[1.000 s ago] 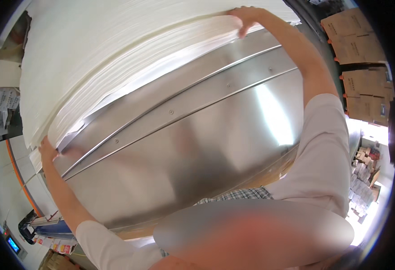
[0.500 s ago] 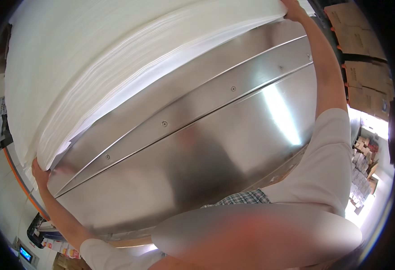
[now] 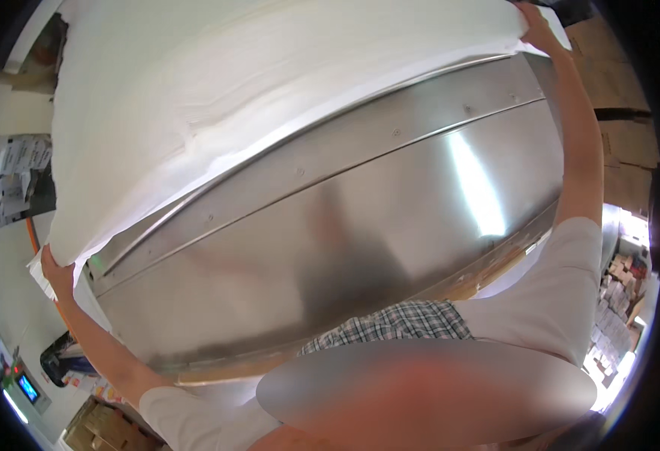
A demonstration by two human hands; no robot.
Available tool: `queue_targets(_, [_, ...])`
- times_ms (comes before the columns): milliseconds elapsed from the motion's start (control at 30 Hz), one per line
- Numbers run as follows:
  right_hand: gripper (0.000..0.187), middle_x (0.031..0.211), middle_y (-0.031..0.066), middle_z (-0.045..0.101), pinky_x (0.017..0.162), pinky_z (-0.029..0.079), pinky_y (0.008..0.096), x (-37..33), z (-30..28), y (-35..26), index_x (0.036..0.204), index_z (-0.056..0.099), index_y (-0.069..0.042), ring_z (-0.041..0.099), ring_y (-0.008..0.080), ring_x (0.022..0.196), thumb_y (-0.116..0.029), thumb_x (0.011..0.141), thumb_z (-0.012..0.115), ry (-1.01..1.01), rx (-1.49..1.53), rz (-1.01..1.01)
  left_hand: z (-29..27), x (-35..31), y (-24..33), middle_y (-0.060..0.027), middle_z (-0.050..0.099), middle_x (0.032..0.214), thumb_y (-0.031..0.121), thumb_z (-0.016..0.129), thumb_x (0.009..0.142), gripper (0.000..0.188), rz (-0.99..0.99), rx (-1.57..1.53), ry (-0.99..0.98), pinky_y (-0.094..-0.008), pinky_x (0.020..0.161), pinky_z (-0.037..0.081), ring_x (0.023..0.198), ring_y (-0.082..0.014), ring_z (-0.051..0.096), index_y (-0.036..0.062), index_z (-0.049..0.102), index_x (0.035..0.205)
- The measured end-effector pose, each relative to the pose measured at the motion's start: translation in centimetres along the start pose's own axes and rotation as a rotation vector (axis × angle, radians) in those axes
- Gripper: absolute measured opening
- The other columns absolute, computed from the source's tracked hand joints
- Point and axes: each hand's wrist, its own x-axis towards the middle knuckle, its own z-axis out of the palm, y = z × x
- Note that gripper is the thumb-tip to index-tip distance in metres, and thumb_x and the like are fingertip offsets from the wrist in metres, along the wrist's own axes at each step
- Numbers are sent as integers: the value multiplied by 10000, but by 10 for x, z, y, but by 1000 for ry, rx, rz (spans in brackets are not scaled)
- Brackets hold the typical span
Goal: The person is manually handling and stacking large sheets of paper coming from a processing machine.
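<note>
A wide stack of thin white sheets, which looks like paper (image 3: 270,83), spreads over the far part of a shiny metal table (image 3: 270,263). Its near edge droops and bows toward me, with creases in the left half. My left hand (image 3: 57,272) is closed round the near left corner, fingers partly hidden by the sheets. At the far right, my right hand (image 3: 538,34) grips the other near corner, its fingers partly behind the white edge. Both arms are stretched wide apart.
A metal strip with screws (image 3: 300,171) runs across the table. Brown cardboard boxes (image 3: 623,71) are stacked at the right. Papers hang on the left wall (image 3: 14,180), and a small lit screen (image 3: 27,387) shows at the lower left.
The stack's near edge has come toward me and covers more of the metal. Its layered edge looks less fanned. My right hand has moved right, my left slightly up and left.
</note>
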Motion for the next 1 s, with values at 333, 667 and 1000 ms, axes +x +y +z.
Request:
queue_targets(333, [646, 1263, 175, 398, 981, 333, 399, -217, 6, -3, 1201, 450, -109, 372, 350, 1184, 63, 599, 606, -72, 8, 56, -81, -165, -7, -179, 438, 1226, 169, 719, 575, 678, 52, 83, -56, -458, 974, 272, 1131, -369, 385, 83, 446, 1190])
queue_targets(667, [576, 1306, 150, 350, 1012, 243, 432, -370, 27, -110, 1189, 438, -150, 313, 327, 1229, -123, 656, 654, -294, 40, 146, -75, -348, 32, -142, 433, 1235, 124, 664, 597, 581, -183, 62, -301, -468, 1019, 216, 1161, -338, 366, 156, 490, 1150])
queue_targets(1000, [640, 1207, 140, 420, 967, 311, 407, -331, 12, -71, 1134, 451, -117, 380, 349, 1153, 33, 538, 631, -659, 146, 99, -82, -298, 23, -146, 475, 1193, 153, 662, 608, 587, -145, 147, -661, -435, 970, 301, 1129, -329, 419, 134, 475, 1163])
